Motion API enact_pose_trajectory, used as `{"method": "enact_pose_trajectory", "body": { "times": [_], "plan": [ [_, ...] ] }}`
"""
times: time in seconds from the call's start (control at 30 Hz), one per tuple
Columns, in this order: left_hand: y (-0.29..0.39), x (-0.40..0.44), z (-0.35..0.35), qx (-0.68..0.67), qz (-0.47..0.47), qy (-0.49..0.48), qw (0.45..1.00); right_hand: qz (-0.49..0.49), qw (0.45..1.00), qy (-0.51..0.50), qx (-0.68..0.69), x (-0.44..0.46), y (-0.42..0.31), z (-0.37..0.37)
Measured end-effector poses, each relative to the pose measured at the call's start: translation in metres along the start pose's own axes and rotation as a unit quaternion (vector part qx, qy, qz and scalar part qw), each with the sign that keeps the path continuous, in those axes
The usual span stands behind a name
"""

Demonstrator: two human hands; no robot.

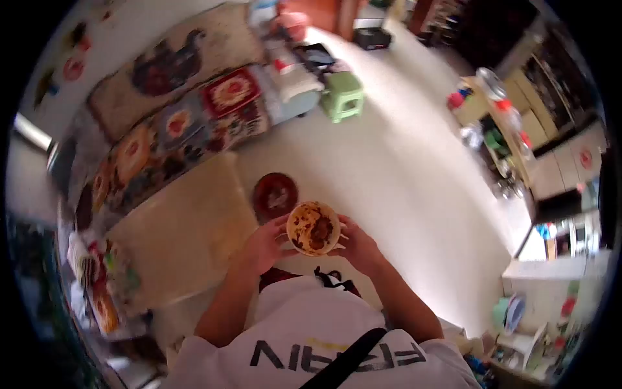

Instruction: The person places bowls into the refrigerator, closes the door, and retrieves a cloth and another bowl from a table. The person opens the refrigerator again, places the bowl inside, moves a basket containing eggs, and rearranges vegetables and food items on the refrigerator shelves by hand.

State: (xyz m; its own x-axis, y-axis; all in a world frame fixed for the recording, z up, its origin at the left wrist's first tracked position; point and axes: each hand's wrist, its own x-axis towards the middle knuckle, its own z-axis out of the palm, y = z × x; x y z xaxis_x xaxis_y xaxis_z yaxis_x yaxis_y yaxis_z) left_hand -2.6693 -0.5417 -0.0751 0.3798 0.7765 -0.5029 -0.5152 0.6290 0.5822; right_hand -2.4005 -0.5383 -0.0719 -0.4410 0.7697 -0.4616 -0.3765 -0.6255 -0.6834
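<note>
Both of my hands hold a round, light-rimmed bowl (299,223) in front of my body. Inside it is food with an orange-brown, saucy look and dark pieces; its exact kind I cannot make out. My left hand (267,245) grips the bowl's left side, and my right hand (357,246) grips the right side, fingers curved around the wall. Just beyond the bowl, to the left, stands a round dark red stool or basin (275,194) with a pale pattern in its middle.
A pale low table (184,233) lies to the left, before a sofa with patterned covers (133,155). Further off stands a green plastic stool (344,96). Along the right is a wooden shelf with assorted items (495,129). Light floor (402,188) stretches between.
</note>
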Motion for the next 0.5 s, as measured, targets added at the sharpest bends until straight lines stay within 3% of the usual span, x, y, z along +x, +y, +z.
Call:
{"method": "enact_pose_trajectory", "body": {
  "times": [0.17, 0.27, 0.5],
  "plan": [
    [-0.035, 0.064, 0.142, 0.074, -0.090, -0.052, 0.992, -0.064, 0.994, 0.032, 0.078, -0.093, -0.042, -0.110],
    [-0.062, 0.131, 0.190, 0.088, -0.133, -0.116, 0.980, -0.115, 0.981, 0.086, 0.127, -0.126, -0.067, -0.162],
    [-0.131, 0.242, 0.347, 0.313, -0.136, -0.248, 0.907, -0.227, 0.939, 0.186, 0.182, -0.194, -0.104, -0.295]
  ]
}}
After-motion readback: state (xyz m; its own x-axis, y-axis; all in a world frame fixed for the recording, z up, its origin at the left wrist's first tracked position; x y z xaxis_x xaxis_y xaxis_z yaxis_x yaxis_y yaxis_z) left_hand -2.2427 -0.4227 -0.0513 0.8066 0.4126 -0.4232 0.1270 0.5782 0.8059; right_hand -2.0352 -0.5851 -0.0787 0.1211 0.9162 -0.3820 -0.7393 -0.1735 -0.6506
